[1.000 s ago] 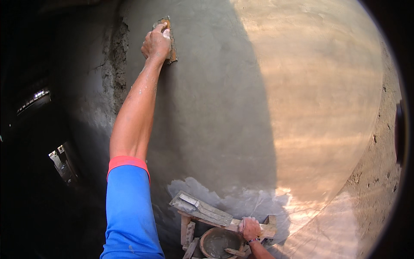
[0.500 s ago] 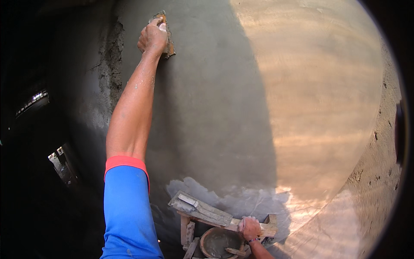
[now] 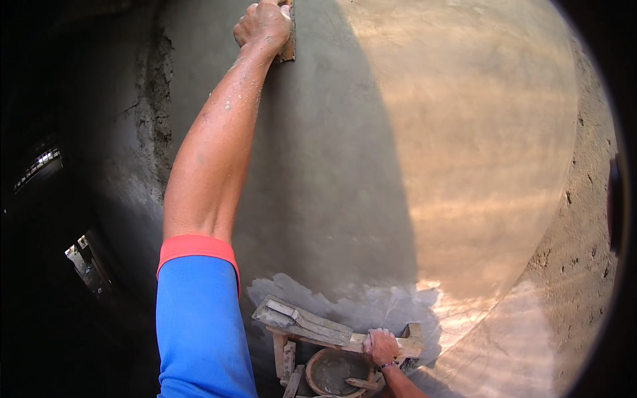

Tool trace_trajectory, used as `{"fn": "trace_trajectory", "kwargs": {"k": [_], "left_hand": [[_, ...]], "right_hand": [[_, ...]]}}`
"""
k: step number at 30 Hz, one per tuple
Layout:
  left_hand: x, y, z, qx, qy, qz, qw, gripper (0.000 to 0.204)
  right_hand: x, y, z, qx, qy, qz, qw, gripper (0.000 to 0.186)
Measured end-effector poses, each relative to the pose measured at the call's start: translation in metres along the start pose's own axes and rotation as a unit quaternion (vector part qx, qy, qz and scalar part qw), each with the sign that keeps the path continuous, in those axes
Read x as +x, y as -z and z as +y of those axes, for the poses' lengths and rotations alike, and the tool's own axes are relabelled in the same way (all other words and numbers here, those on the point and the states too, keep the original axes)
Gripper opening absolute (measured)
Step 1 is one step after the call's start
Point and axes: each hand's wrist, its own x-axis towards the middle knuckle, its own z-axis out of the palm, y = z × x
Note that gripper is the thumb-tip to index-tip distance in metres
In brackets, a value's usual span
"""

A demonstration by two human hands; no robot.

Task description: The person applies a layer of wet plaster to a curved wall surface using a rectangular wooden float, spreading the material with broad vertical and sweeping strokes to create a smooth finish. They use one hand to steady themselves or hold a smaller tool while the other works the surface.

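Observation:
High on the grey plastered wall [image 3: 325, 152], my left hand [image 3: 264, 25] is closed round a plastering float [image 3: 288, 49], whose face is against the surface. Mortar spots the forearm, and the float's upper end runs out of the picture. Low down, my right hand [image 3: 381, 346] grips a wooden rail [image 3: 406, 346], with a bracelet at its wrist. A second, long float with a handle [image 3: 302, 321] lies on the rail to the left of that hand. Below it stands a round bucket [image 3: 312, 378] of wet grey mix, with a stick-like tool handle [image 3: 361, 383] across its rim.
Rough, broken plaster [image 3: 156, 99] edges the smooth wall on the left, beside a dark space with small bright openings [image 3: 83, 262]. On the right is a coarser sunlit wall [image 3: 570, 245]. Pale wet patches [image 3: 358, 302] mark the wall's foot.
My left hand has moved the float up and to the right along the wall. The right hand keeps its hold on the rail; the whole view has shifted slightly.

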Motion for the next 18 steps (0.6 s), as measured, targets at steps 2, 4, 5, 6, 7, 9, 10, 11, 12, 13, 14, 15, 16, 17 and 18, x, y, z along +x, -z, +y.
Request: {"fn": "trace_trajectory", "kwargs": {"k": [2,4,5,6,7,9,10,11,12,13,14,15,16,17,18], "left_hand": [[-0.016,-0.008,-0.034,0.027,0.037,-0.017,0.999,0.031],[-0.035,-0.003,-0.047,0.007,0.07,-0.01,0.997,0.03],[-0.036,-0.002,-0.039,0.005,0.07,-0.009,0.997,0.03],[-0.034,-0.004,-0.025,-0.016,0.044,-0.012,0.999,0.031],[-0.039,-0.001,-0.013,-0.029,0.022,-0.016,0.999,0.033],[-0.069,-0.01,0.029,-0.051,-0.097,0.005,0.994,0.03],[-0.098,-0.013,0.042,-0.045,-0.127,-0.015,0.991,0.029],[-0.132,-0.01,0.049,-0.041,-0.154,-0.035,0.987,0.028],[-0.167,-0.01,0.044,-0.048,-0.187,-0.036,0.981,0.029],[-0.204,-0.014,0.03,-0.05,-0.223,-0.038,0.973,0.03],[-0.238,-0.014,0.008,-0.033,-0.243,-0.049,0.968,0.032],[-0.257,-0.016,-0.015,-0.024,-0.26,-0.056,0.964,0.033],[-0.253,-0.014,-0.04,-0.035,-0.22,-0.048,0.974,0.033],[-0.244,-0.007,-0.064,-0.045,-0.182,-0.041,0.981,0.033],[-0.212,0.002,-0.078,-0.027,-0.099,-0.022,0.994,0.033]], "right_hand": [[0.001,0.002,-0.004,0.001,-0.01,0.009,1.0,0.014],[0.001,0.001,-0.005,-0.002,-0.021,0.019,1.0,0.015],[0.002,-0.002,-0.004,-0.012,-0.017,0.008,1.0,0.015],[0.002,-0.004,-0.004,-0.021,-0.014,-0.003,1.0,0.015],[0.001,-0.007,-0.007,-0.018,-0.009,-0.009,1.0,0.015],[0.002,-0.008,-0.006,-0.013,-0.003,0.033,0.999,0.014],[0.001,-0.008,-0.006,-0.013,-0.002,0.024,1.0,0.014],[0.0,-0.003,-0.002,-0.017,0.0,0.01,1.0,0.014],[0.001,-0.001,-0.001,-0.018,0.003,0.003,1.0,0.013],[0.002,-0.003,-0.004,-0.011,0.005,0.002,1.0,0.013],[0.001,-0.005,-0.002,-0.011,-0.008,0.017,1.0,0.013],[0.0,-0.004,0.003,-0.02,-0.024,0.033,0.999,0.014],[-0.001,-0.003,0.004,-0.02,-0.019,0.034,0.999,0.014],[-0.004,-0.003,0.003,-0.025,-0.024,0.011,0.999,0.014],[0.0,-0.006,-0.001,-0.025,-0.026,-0.009,0.999,0.014]]}}
